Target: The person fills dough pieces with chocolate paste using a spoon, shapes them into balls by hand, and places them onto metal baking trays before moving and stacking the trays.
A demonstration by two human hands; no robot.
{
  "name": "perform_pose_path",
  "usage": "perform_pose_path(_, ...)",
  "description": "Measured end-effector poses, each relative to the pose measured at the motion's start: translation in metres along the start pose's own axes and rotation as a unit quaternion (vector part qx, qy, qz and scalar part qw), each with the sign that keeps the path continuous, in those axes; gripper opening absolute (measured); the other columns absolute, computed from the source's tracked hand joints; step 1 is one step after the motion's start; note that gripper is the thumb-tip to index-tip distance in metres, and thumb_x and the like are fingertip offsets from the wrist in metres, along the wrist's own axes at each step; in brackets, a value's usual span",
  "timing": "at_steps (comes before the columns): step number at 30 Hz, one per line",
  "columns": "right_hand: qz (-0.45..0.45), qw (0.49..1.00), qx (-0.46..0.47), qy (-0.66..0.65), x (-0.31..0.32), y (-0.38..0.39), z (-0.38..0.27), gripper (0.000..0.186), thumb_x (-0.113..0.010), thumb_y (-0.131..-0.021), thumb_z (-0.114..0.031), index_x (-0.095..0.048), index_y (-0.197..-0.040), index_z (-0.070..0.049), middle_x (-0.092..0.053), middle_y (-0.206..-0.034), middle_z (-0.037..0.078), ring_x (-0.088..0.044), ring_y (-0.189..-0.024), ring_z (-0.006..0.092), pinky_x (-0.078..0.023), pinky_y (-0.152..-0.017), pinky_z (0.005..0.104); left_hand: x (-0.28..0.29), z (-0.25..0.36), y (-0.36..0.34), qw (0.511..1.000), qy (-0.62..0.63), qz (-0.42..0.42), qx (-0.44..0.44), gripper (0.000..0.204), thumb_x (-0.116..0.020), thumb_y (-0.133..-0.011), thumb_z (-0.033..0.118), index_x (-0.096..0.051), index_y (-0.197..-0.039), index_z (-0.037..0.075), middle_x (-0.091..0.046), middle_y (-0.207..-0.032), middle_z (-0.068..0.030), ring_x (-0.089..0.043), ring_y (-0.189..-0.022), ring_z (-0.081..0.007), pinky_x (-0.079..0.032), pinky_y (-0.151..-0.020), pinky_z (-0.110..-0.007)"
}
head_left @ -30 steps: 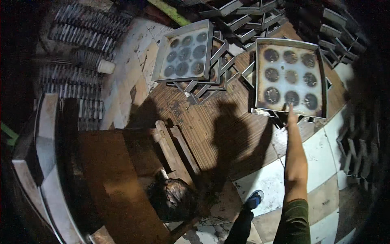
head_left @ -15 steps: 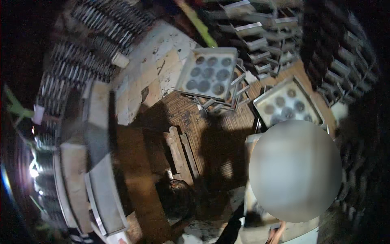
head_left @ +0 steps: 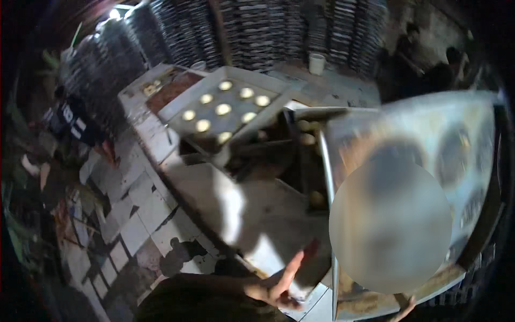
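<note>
A large square metal tray [head_left: 466,177] with stained surface and dark round patches fills the right side, raised close to me; a blurred oval obscures part of it. My right hand [head_left: 405,306] grips its lower edge, mostly hidden behind it. My left hand [head_left: 281,284] is open near the tray's left side, index finger extended, holding nothing. Beyond lies another tray [head_left: 175,109] with several pale round dough pieces, on a worn table [head_left: 198,188]. A further tray [head_left: 308,169] with similar pieces is partly hidden behind the raised one.
A person in a dark top [head_left: 75,121] stands on the tiled floor [head_left: 139,209] at left. Two people [head_left: 413,53] [head_left: 450,70] are at the back right. Tall stacks of metal trays [head_left: 249,37] line the back, with a white bucket [head_left: 316,63] before them.
My view has swung round to the table with dough trays. The tray in my right hand has risen off the stack, close to me. My left hand has come into view.
</note>
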State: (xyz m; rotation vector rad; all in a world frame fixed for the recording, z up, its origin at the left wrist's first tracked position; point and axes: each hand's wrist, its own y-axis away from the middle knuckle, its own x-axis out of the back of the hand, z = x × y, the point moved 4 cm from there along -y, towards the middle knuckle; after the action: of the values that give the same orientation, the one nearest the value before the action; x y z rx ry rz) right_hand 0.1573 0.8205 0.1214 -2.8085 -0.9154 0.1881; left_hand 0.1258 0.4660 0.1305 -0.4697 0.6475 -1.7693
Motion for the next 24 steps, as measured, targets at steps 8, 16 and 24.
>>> perform_pose_path(8, -0.338, 0.903, -0.146, -0.224, -0.397, 0.169, -0.129, 0.048, -0.052, -0.085, -0.041, -0.049, -0.11, 0.001, -0.054, -0.1, 0.015, -0.053, -0.09, 0.0268, -0.044, -0.082, 0.0382, 0.287, 0.106, -0.074, 0.94, -0.103, 0.315, -0.083, 0.102, -0.062, -0.071, 0.014, 0.012, -0.14, 0.008, -0.003, -0.144, -0.0246, -0.018, -0.131, -0.0347, -0.024, -0.105, -0.044)
perform_pose_path(16, -0.449, 0.85, -0.228, -0.155, -0.58, 0.329, -0.142, 0.037, -0.051, -0.085, -0.032, -0.05, -0.104, 0.0, -0.057, -0.092, 0.011, -0.057, -0.083, 0.0232, -0.053, -0.071, 0.0398, 0.563, 0.101, -0.097, 0.928, -0.073, 0.358, 0.065, 0.074, -0.047, -0.07, 0.0, -0.025, -0.14, 0.008, -0.053, -0.114, -0.0075, -0.051, -0.084, -0.0132, -0.044, -0.076, -0.027)
perform_pose_path(24, -0.442, 0.872, -0.013, 0.211, -0.577, 0.288, -0.112, 0.049, -0.057, -0.084, -0.042, -0.06, -0.099, 0.004, -0.061, -0.072, 0.007, -0.054, -0.061, 0.0172, -0.044, -0.059, 0.0278, 0.607, 0.011, -0.104, 0.915, -0.169, 0.336, 0.145, 0.068, -0.047, -0.072, 0.003, -0.029, -0.137, 0.003, -0.049, -0.124, -0.0116, -0.05, -0.104, -0.0213, -0.038, -0.09, -0.031)
